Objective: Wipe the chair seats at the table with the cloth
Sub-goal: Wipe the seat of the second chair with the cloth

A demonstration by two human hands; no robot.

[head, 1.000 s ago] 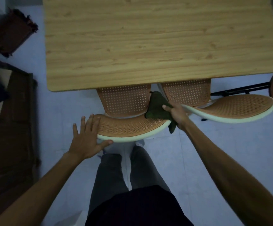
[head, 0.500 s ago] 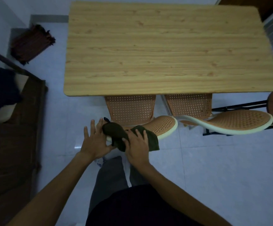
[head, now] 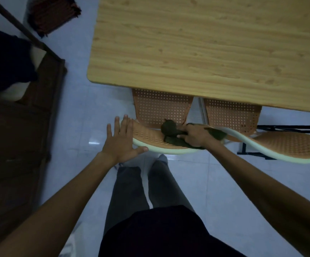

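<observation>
Right hand point(head: 195, 135) presses the soft, limp dark cloth point(head: 170, 132), bunched under its fingers, onto the left chair's back point(head: 150, 136); left hand point(head: 120, 141), released and flat, steadies its edge.

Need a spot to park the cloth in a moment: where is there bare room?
The wooden table top is bare throughout. Crowded: the near chair back, with the left hand on its end and the right hand pressing the cloth.
</observation>
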